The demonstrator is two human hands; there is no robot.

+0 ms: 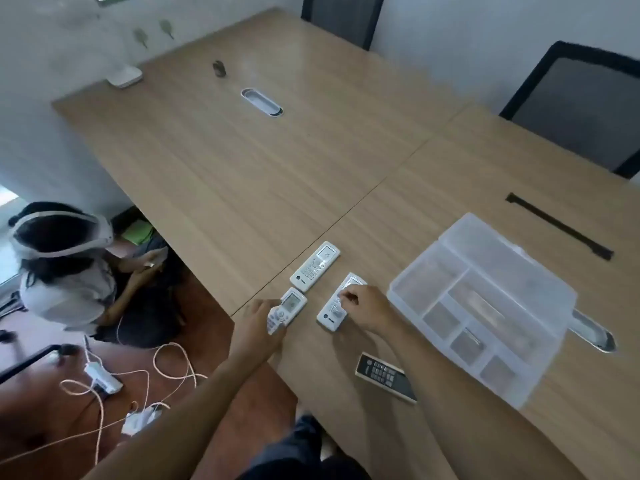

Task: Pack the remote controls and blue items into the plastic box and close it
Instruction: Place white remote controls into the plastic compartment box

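Observation:
Three white remote controls lie near the table's front-left edge. My left hand (pixel 258 329) grips the nearest white remote (pixel 288 310) at its lower end. My right hand (pixel 363 308) rests with fingers curled on the middle white remote (pixel 329 315). A third white remote (pixel 315 266) lies untouched just beyond them. A black remote with a pale rim (pixel 384 375) lies closer to me, under my right forearm. The clear plastic box (pixel 485 306) stands to the right, its compartments showing; I cannot tell whether its lid is on. No blue items are in sight.
A wooden table (pixel 277 174) has an oval cable port (pixel 262 102), a small dark object (pixel 219 68), a white device (pixel 124 76) and a black strip (pixel 559 225). Another cable port (pixel 595 332) sits beside the box. A seated person (pixel 65 268) and floor cables (pixel 138 386) are at left.

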